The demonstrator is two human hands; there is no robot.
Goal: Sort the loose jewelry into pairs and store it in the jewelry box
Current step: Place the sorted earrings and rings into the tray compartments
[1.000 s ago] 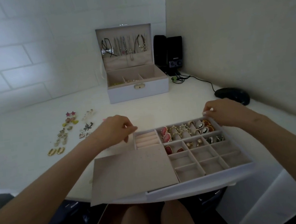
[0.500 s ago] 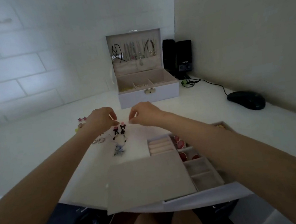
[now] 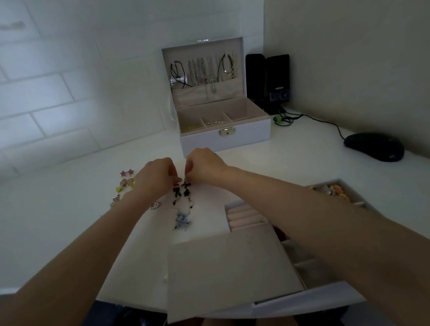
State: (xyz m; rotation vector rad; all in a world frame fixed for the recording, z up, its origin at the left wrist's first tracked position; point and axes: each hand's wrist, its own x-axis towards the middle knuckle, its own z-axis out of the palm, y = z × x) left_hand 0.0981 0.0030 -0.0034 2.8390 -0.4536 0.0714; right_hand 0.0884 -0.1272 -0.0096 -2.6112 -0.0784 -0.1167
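Note:
My left hand (image 3: 155, 177) and my right hand (image 3: 203, 165) are close together over the white desk, each pinching the top of one long black dangling earring (image 3: 181, 194). The two earrings hang side by side with blue ends (image 3: 181, 220) near the desk. More loose earrings (image 3: 126, 181), pink stars and yellow ones among them, lie to the left, partly hidden by my left arm. The open jewelry box (image 3: 225, 136) stands at the back with necklaces hung in its lid. A divided tray (image 3: 245, 215) lies near me under my right arm.
A flat beige insert (image 3: 230, 267) covers the tray's left part near the desk edge. A black mouse (image 3: 374, 146) with its cable lies at the right. Black speakers (image 3: 270, 81) stand beside the box in the corner. Walls close off the back and right.
A second ago both hands were at the tray's far edge. They moved to the loose earrings on the left and lifted the black pair; the view shifted left too.

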